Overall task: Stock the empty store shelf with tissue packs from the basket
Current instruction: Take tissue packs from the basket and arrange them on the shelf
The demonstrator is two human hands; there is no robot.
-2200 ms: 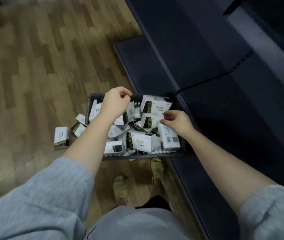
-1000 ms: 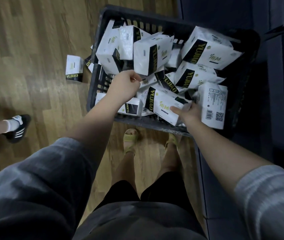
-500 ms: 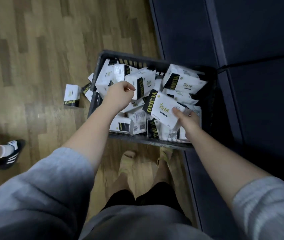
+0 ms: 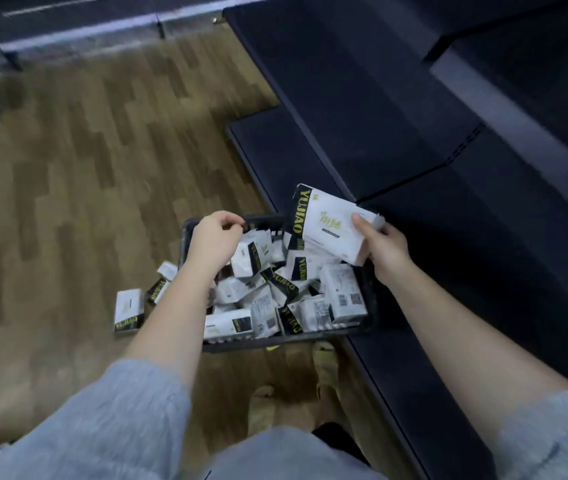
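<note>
The right hand [image 4: 384,249] has one tissue pack [image 4: 331,225] in its grip, thumb laid across the white face and fingers curled underneath. That pack is lifted clear of the heap, at the far right corner of the basket and just at the edge of the dark shelf [image 4: 396,116]. The left hand [image 4: 215,239] hangs over the left side of the basket [image 4: 289,341] with its fingers curled in. It may be pinching the corner of a pack below it, but I cannot tell from here whether it has hold of anything.

The basket sits on the wooden floor [image 4: 85,185], hard against the foot of the shelving, and it is heaped with white and black packs lying every which way. A few more packs [image 4: 129,310] lie on the floor just beside the basket's left wall.

The shelf boards in view are bare, with not one pack on them. So I would say the stocking has barely begun: one pack is in hand on its way, and nearly the whole load, spilled ones included, is left to place.
</note>
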